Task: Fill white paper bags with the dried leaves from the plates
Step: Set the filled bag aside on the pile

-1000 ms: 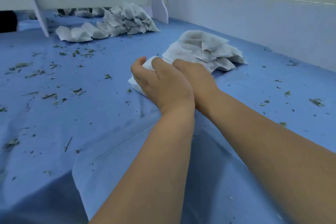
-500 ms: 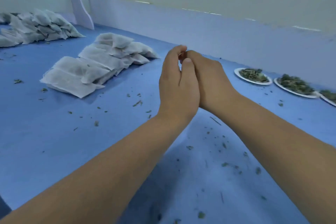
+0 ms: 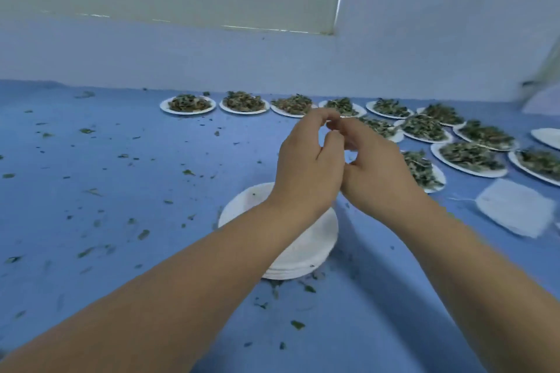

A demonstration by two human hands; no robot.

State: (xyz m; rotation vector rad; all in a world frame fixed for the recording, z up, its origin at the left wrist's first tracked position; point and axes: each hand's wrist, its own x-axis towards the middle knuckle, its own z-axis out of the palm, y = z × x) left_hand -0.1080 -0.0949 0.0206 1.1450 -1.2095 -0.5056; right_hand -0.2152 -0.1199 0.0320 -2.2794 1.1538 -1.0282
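My left hand (image 3: 306,166) and my right hand (image 3: 375,169) hover together above the blue table, fingers loosely curled and fingertips touching each other, with nothing visible between them. Several white plates heaped with dried leaves (image 3: 188,104) run along the far edge and spread to the right (image 3: 469,157). One plate of leaves (image 3: 424,169) lies partly hidden behind my right hand. A flat white paper bag (image 3: 515,210) lies at the right, apart from both hands.
A stack of white plates without leaves (image 3: 306,254) sits under my left wrist. Leaf crumbs (image 3: 142,233) are scattered over the blue cloth (image 3: 106,175). A pale wall (image 3: 212,54) borders the table at the back.
The view has swung right, from the piles of filled bags to the plates of leaves. My hands left the bag pile, lifted pressed together, and now hold apart with fingertips touching.
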